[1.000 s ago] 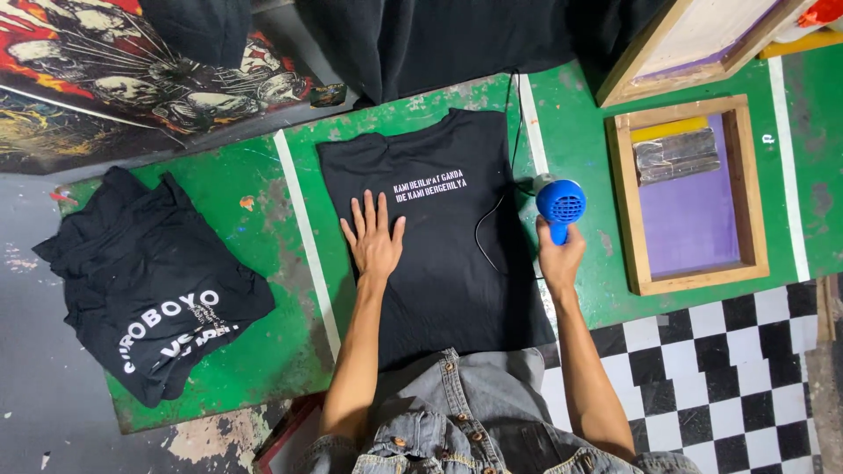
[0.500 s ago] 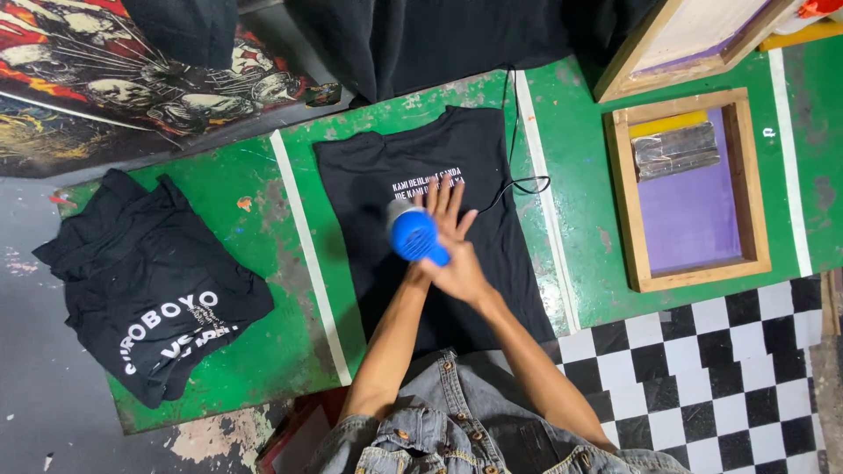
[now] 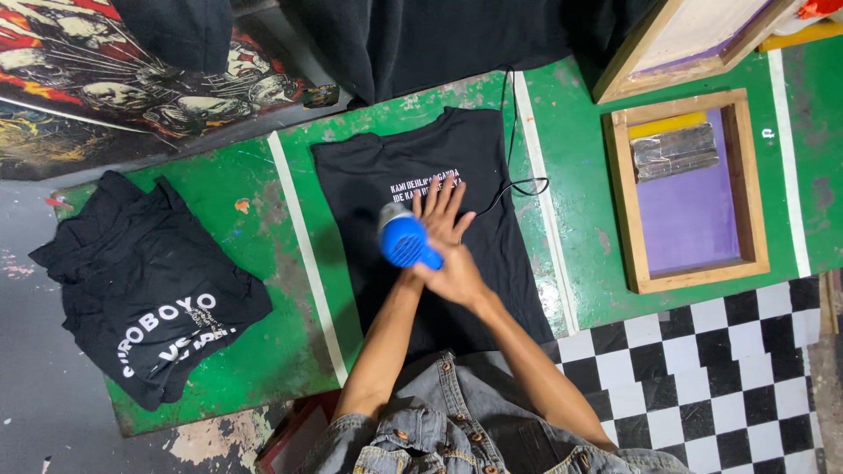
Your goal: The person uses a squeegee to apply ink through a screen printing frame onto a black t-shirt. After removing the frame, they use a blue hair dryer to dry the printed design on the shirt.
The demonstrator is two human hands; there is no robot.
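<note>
A black t-shirt (image 3: 492, 263) with a small white print lies flat on the green board (image 3: 290, 325). My left hand (image 3: 443, 206) rests flat on the shirt just below the print, fingers spread. My right hand (image 3: 458, 279) crosses over my left wrist and grips a blue hair dryer (image 3: 404, 241), which hovers above the shirt beside my left hand. The dryer's black cord (image 3: 525, 186) loops over the shirt's right edge and runs up toward the back.
A pile of black printed shirts (image 3: 149, 290) lies at the left. A wooden screen frame (image 3: 622, 202) with purple mesh and a squeegee (image 3: 674, 151) sits at the right, another frame (image 3: 676, 39) behind it. Black cloth (image 3: 439, 39) hangs at the back; checkered floor (image 3: 729, 377) lower right.
My right hand carried the blue dryer from the shirt's right edge leftward over the shirt, crossing above my left wrist. My left hand stayed flat on the shirt.
</note>
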